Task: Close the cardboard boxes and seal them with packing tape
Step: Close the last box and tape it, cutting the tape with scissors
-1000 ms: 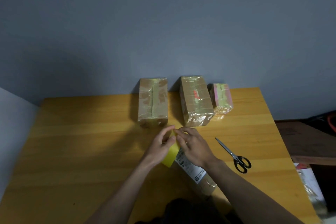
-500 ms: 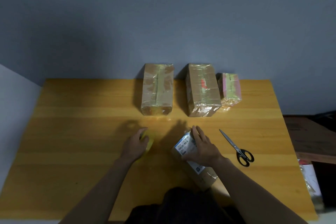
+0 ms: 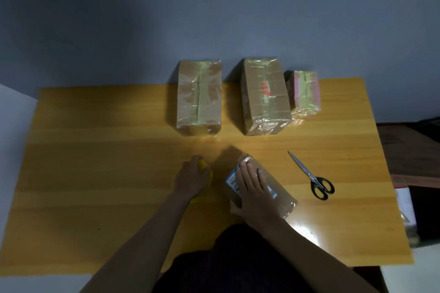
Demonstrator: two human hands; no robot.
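A small cardboard box (image 3: 279, 194) with a white label and glossy tape lies at the table's near middle. My right hand (image 3: 253, 188) lies flat over its top, thumb against its near left side. My left hand (image 3: 190, 179) rests on the table to the left, closed over a yellow tape roll (image 3: 204, 167) that is mostly hidden under it. Three taped boxes stand along the far edge: a long box (image 3: 198, 97), a taller box (image 3: 265, 96) and a small pink box (image 3: 304, 94).
Black-handled scissors (image 3: 312, 177) lie shut on the wooden table (image 3: 95, 162), right of the held box. A dark bench (image 3: 414, 152) stands beyond the table's right edge. A grey wall runs behind the boxes.
My hands, together over the box a second ago, have parted. The left hand carried the yellow tape roll left onto the table, while the right hand has settled flat on the box.
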